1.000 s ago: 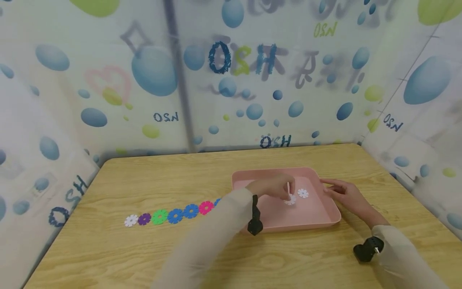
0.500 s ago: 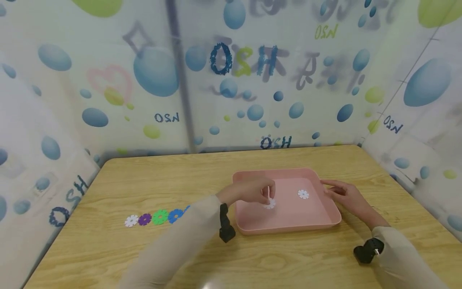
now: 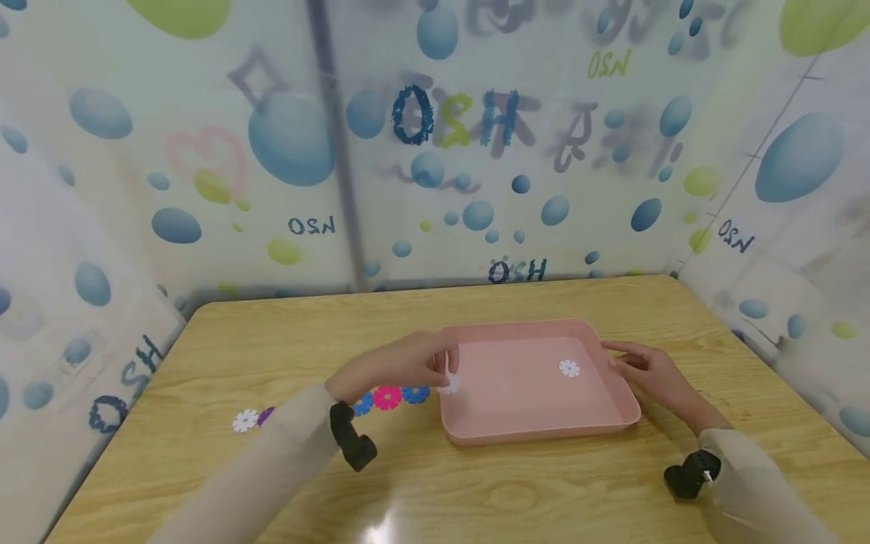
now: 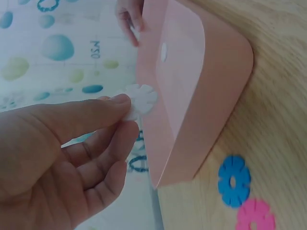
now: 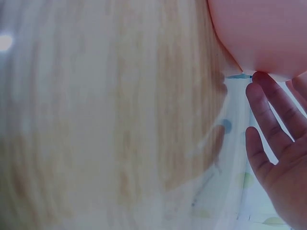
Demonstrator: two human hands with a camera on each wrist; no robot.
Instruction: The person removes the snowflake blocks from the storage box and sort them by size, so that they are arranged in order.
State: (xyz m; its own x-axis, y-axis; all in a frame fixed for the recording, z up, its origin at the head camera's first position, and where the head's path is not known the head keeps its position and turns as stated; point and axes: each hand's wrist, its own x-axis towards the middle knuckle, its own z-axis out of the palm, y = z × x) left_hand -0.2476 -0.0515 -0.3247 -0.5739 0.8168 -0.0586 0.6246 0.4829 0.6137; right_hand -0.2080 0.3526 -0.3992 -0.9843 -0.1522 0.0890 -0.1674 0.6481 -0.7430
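- While the left hand (image 3: 397,366) hangs over the left rim of the shallow pink plastic tray (image 3: 544,431), its thumb and fingers (image 4: 112,103) pinch a white flower-shaped plastic disc (image 3: 449,384); the left wrist view shows the disc (image 4: 140,100) clamped at its edge and held above the tray's left wall.
- The right hand (image 3: 646,370) rests against the tray's right rim, fingers (image 5: 271,103) straight and slightly apart, holding nothing.
- A second white flower-shaped disc (image 3: 569,368) lies flat on the tray floor, towards the right, near the right hand.
- On the wooden table (image 3: 476,491), left of the tray, a row of flat flower-shaped discs runs leftwards: a blue disc (image 3: 415,394) just beside the tray, a pink disc (image 3: 387,397) touching it, another blue disc (image 3: 363,403) partly hidden by the left wrist, then a purple disc (image 3: 266,415) and a white end disc (image 3: 245,421) at the far left of the row.
- The left sleeve (image 3: 272,468) covers the middle of the row.
- A black wrist-worn device (image 3: 689,472) sits on the right forearm.
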